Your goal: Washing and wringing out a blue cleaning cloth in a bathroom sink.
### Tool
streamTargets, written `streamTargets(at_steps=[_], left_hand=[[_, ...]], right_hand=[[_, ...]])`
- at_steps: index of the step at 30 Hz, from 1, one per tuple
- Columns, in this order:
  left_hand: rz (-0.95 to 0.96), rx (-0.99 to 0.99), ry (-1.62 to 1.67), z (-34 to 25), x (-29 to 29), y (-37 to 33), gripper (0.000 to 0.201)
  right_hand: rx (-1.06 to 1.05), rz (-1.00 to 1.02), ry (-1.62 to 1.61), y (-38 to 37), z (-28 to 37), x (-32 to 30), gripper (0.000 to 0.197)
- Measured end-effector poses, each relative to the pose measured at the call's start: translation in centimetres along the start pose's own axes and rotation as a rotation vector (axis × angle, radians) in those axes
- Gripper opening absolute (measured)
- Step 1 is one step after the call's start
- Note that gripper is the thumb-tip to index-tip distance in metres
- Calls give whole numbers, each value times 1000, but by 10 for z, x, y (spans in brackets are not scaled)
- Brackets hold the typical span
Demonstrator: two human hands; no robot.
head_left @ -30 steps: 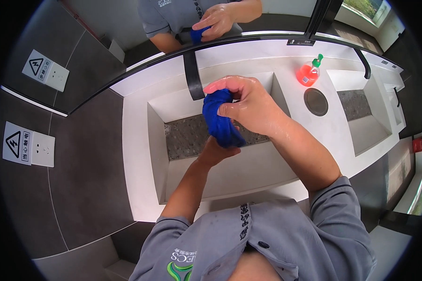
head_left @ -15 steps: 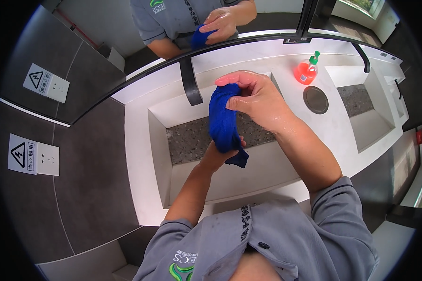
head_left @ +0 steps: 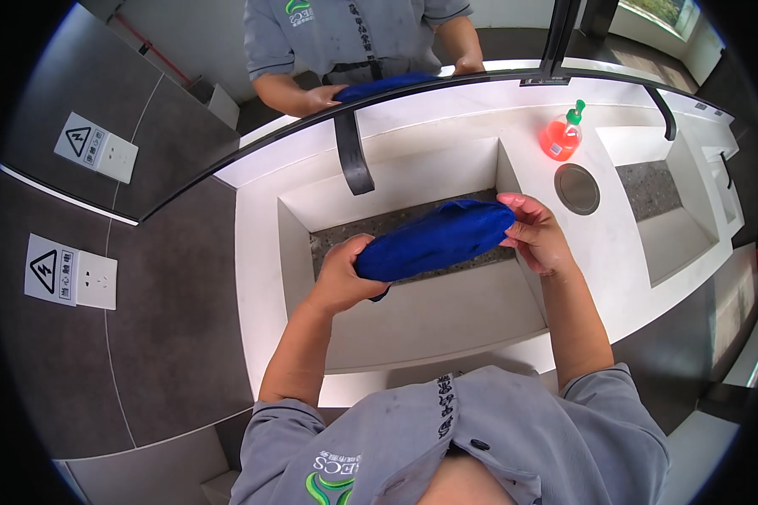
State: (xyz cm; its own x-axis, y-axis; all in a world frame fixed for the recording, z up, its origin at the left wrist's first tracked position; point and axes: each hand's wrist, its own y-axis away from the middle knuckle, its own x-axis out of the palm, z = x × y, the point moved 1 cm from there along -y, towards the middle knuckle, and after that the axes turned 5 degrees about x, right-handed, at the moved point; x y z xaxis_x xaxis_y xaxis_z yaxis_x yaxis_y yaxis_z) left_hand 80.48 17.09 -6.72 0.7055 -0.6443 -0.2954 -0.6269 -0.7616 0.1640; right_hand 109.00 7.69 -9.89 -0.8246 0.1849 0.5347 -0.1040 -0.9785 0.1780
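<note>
A blue cloth [head_left: 438, 240] stretches sideways above the sink basin [head_left: 429, 324], loosely bunched between my two hands. My left hand [head_left: 343, 273] is closed on its left end, with a dark fold hanging below the palm. At the other end my right hand [head_left: 537, 236] pinches the cloth between thumb and fingers. The black tap [head_left: 354, 156] reaches over the basin just behind the cloth, apart from it. No water shows at its mouth.
Right of the basin stand a pump bottle of red liquid [head_left: 561, 139] and a round metal lid [head_left: 577, 188] set in the white counter [head_left: 598, 252]. Farther right is a second basin [head_left: 678, 240]. A mirror [head_left: 488, 42] rises behind; a socket [head_left: 96, 279] is on the left wall.
The cloth has gone from hanging twisted and upright to lying spread sideways. My right hand has come down and right; my left hand has moved left and slightly up.
</note>
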Motion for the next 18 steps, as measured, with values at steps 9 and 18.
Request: streamTargets(at_steps=[9, 18], left_hand=[[-4, 384, 406, -8, 32, -11, 44], [-30, 288, 1066, -1, 43, -13, 48]], right_hand=[[648, 156, -265, 6, -119, 12, 43], [676, 342, -275, 3, -131, 40, 57]])
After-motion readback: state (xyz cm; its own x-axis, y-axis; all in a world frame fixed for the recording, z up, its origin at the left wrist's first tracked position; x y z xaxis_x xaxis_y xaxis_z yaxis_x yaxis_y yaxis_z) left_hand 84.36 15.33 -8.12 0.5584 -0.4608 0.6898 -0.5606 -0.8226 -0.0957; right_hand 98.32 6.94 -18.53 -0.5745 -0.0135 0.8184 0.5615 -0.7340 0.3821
